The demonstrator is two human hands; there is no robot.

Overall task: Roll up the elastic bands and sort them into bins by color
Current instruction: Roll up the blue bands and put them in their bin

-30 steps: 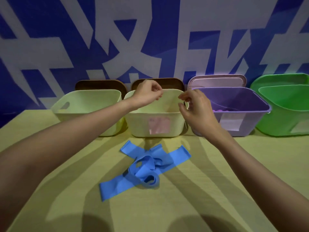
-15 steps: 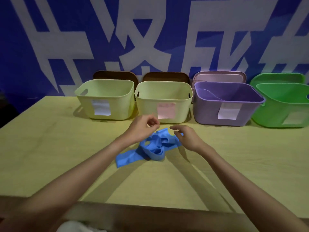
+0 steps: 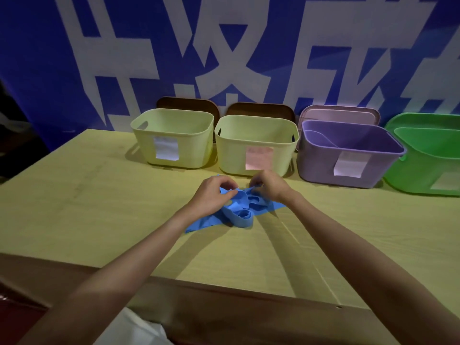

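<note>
1. Blue bands lie in a loose tangle on the table, just in front of the middle pale bin.
2. Left hand pinches the tangle's upper left edge, fingers curled on the fabric.
3. Right hand pinches the upper right edge, likely to pull one band free for rolling.
4. Four bins in a row at the back: two pale ones, a purple bin and a green bin, each labelled, presumably by color.
5. No band is rolled yet; which bin takes blue can't be read.
</note>
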